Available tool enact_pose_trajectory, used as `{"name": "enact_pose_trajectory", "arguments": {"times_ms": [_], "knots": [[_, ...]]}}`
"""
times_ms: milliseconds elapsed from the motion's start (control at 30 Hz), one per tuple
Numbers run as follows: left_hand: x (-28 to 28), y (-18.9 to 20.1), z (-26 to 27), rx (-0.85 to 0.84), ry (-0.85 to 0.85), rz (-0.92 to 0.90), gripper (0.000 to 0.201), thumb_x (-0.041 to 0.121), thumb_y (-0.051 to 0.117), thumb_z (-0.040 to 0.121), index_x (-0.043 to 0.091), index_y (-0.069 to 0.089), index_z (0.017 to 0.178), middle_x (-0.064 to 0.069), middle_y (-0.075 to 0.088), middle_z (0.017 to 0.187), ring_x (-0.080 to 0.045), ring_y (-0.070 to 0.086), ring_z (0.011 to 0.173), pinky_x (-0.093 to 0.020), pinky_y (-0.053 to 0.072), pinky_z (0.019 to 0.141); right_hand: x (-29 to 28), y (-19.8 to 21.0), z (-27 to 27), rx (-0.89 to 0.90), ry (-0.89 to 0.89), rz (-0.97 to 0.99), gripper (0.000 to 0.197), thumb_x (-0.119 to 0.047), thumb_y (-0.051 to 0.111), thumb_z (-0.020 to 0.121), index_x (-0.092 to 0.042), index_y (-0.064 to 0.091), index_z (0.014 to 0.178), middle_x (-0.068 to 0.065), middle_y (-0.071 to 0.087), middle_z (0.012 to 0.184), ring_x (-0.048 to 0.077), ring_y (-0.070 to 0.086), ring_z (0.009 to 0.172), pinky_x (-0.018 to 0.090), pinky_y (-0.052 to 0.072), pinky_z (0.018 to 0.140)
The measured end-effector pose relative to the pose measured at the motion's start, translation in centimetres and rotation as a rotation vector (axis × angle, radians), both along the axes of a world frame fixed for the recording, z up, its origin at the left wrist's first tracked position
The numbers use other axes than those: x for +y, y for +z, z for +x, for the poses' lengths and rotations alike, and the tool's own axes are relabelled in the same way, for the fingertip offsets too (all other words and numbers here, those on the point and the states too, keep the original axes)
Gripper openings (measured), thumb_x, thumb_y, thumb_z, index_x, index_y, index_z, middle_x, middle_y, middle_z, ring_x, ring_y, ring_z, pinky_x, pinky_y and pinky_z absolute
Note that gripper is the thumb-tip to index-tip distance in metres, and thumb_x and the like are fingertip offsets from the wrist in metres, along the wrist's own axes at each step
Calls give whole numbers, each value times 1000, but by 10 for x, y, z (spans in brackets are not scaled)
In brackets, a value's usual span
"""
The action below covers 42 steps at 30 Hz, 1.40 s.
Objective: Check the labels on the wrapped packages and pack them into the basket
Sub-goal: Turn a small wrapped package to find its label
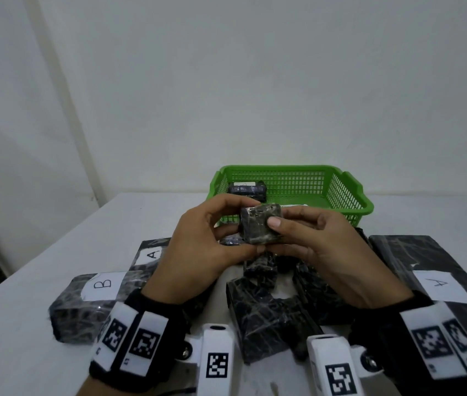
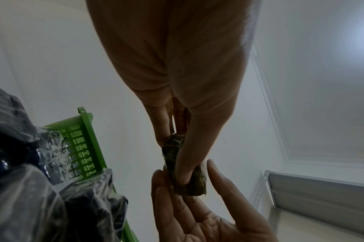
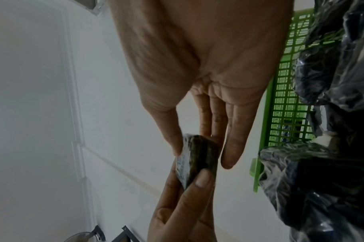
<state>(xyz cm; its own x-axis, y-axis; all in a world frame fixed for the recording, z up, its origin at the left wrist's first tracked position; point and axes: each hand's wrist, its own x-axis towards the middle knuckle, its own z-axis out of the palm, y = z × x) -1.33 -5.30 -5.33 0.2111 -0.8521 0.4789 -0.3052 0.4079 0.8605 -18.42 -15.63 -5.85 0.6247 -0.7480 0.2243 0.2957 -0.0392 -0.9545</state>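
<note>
Above table [image 1: 40,281], package [image 1: 259,222] between both hands [image 1: 198,250].

You can't see any label on the small wrapped package [image 1: 260,224]; your left hand [image 1: 198,250] and right hand [image 1: 320,247] cover its sides. Your hands also hide parts of the wrapped packages on the table [image 1: 263,312]. The label on the package in the green basket [image 1: 349,195] is too small to read

Both my hands raised, meeting in middle. Left hand [image 1: 206,241] pinching small wrapped package [image 1: 260,224] from left side, right hand [image 1: 320,247] gripping it too, thumb pressed on near face, fingers behind.
</note>
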Motion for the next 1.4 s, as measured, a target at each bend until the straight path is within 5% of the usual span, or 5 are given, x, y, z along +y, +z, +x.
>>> {"name": "enact_pose_trajectory", "arguments": {"times_ms": [267,433,900,1267,1400], "knots": [[0,-1,1,-125,28,-1,48,9,80,84,29,67,126,4,71,121,-18,67,115,-45,55,99,1,4,-7,75,-159,-352,30,-7,86,79,-13,80,108,2,82,101,19,78,100,34,62,89],[-1,-1,3,-17,33,-41,39,-5,79,79,17,69,108,-2,75,107,-22,71,104,-45,56,97,0,4,-3,47,-14,-107,44,-33,75,78,-8,76,115,10,80,112,27,75,110,39,60,97],[0,0,3,-19,17,-57,35,-9,81,75,5,69,105,-7,75,107,-24,72,105,-43,56,97,-1,0,-1,-19,101,54,53,-10,76,74,5,68,123,20,77,115,31,75,110,32,61,95],[0,-3,-2,-31,-24,21,58,9,88,74,19,63,126,2,66,130,-20,60,127,-42,50,105,-2,-1,-3,16,-6,-101,54,-2,83,74,-14,71,125,8,79,115,22,76,110,33,60,98],[0,-2,-1,35,9,45,60,10,89,72,20,66,127,-3,71,123,-25,68,115,-45,55,98,-2,0,-7,55,30,-157,58,9,79,78,-18,71,128,7,77,120,22,75,111,34,60,98]]}}
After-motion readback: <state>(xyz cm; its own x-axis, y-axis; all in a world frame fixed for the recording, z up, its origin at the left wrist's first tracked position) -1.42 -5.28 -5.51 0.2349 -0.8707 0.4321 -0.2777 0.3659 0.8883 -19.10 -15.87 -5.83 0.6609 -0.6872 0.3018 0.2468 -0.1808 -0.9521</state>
